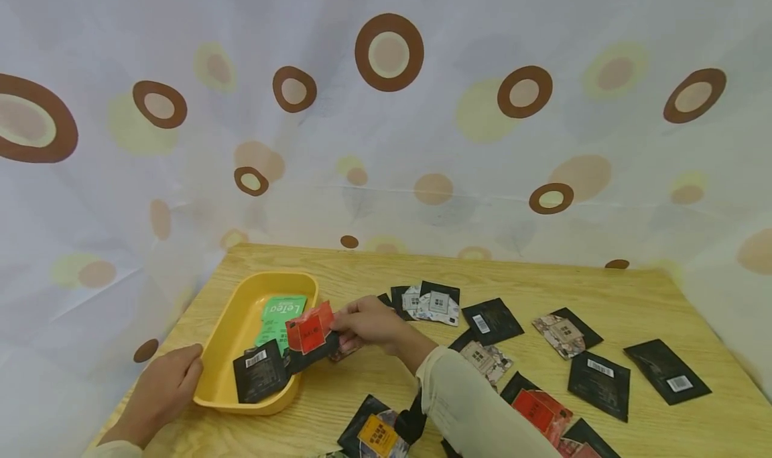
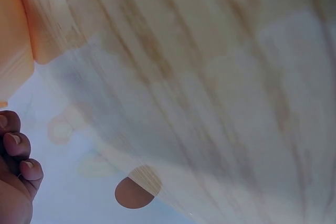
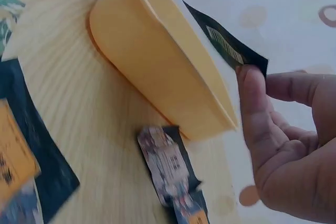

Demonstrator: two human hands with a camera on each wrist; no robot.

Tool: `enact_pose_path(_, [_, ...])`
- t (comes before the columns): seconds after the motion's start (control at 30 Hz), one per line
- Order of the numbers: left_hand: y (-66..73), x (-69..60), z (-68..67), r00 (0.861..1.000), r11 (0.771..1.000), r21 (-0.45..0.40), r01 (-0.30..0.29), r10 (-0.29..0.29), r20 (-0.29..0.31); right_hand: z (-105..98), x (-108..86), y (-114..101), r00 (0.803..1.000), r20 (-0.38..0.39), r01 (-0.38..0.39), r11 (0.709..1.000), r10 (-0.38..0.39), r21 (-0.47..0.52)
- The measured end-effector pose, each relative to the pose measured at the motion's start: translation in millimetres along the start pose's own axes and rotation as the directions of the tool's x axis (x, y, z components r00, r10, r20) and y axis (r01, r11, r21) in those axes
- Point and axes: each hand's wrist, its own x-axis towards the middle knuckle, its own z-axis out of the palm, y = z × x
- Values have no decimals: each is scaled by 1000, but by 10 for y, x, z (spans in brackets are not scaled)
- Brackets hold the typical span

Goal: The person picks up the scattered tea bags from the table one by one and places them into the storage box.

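Note:
A yellow plastic basin (image 1: 214, 351) stands at the left of the table. Its near-left rim is gripped by my left hand (image 1: 159, 387), whose curled fingers (image 2: 18, 145) show at the edge of the left wrist view. Over the basin's right rim, my right hand (image 1: 370, 324) pinches a red-and-black sachet (image 1: 310, 330) by its edge, between thumb and fingers. In the right wrist view the sachet's dark back with a barcode (image 3: 226, 43) shows. Inside the basin lie a green sachet (image 1: 283, 314) and a black sachet (image 1: 259, 374) with its barcode up.
Several more sachets lie scattered to the right, among them a black one (image 1: 493, 320), a red one (image 1: 537, 411) and an orange-labelled one (image 1: 376, 434). Another black sachet (image 1: 668, 372) lies near the table's right edge. A dotted curtain (image 1: 458, 143) hangs behind the wooden table (image 1: 356, 270).

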Motion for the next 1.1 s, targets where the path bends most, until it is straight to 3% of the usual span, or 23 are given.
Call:
enact_pose_path(0.2, [-15, -1, -23, 1000, 1000, -5, 8, -8, 15, 399, 188, -60, 997, -75, 3, 997, 2, 71])
enact_pose_path(0.43, [-10, 8, -13, 1000, 1000, 17, -12, 12, -1, 761, 297, -122, 985, -174, -12, 989, -15, -150])
enact_pose_path(0.63, [5, 21, -15, 999, 999, 16, -27, 28, -31, 857, 331, -108, 992, -94, 75, 987, -89, -139])
enact_pose_path(0.77, [3, 13, -2, 999, 1000, 16, -24, 24, -33, 801, 270, -78, 995, -14, 99, 991, -100, -93])
enact_pose_path(0.9, [7, 7, -2, 999, 1000, 2, -31, 31, -35, 589, 126, -86, 991, 29, 135, 981, -132, -137])
enact_pose_path(1.0, [4, 17, -18, 999, 1000, -2, -27, 27, -30, 350, -15, -120, 984, 51, 176, 956, -169, -236])
enact_pose_path(1.1, [12, 14, -13, 1000, 1000, -1, -18, 18, -19, 104, -202, -113, 983, 60, 183, 906, -173, -381])
